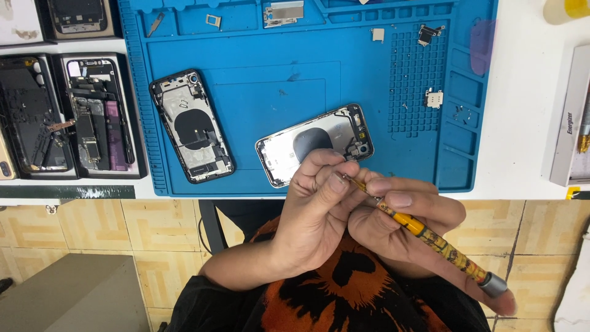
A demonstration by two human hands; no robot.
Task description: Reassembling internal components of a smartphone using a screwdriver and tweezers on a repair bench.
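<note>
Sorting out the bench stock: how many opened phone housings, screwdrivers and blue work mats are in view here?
Opened phone housings on the blue mat: 2
Opened phone housings on the left trays: 2
Screwdriver, in both hands: 1
Blue work mat: 1
Total: 6

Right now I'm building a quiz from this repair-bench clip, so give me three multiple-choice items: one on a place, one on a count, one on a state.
1. Where does the blue mat lie?
A. on the white bench
B. on the floor
C. on the person's lap

2. How many opened phone housings lie on the mat?
A. one
B. two
C. four

3. How is the yellow screwdriver held?
A. lying loose on the mat
B. in both hands
C. stuck in a housing

Answers:
1 A, white bench shows around the mat.
2 B, the dark housing and the silver housing.
3 B, right hand grips the shaft and left hand pinches the tip.
</note>
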